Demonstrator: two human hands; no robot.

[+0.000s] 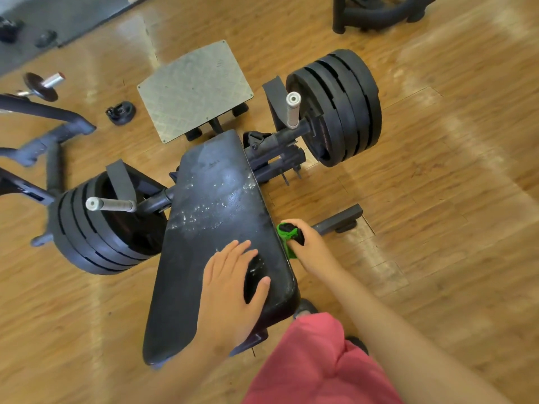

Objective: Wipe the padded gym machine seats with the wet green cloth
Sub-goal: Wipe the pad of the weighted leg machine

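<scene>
Left hand flat on seat, fingers spread; right hand grips half-hidden green cloth.

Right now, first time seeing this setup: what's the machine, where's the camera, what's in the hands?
There is one picture, taken by a camera worn on a person's head, looking forward and down. There is no robot, only two bare hands.

The long black pad in the middle is the padded seat of a gym machine. Stacks of black weight plates sit on bars at both sides of it, and a metal footplate lies beyond its far end. All of it stands on a wooden floor.

The left hand lies flat on the near part of the seat, fingers straight. The right hand grips a bunched green cloth at the seat's right edge. Pale speckled patches on the pad look wet.
</scene>
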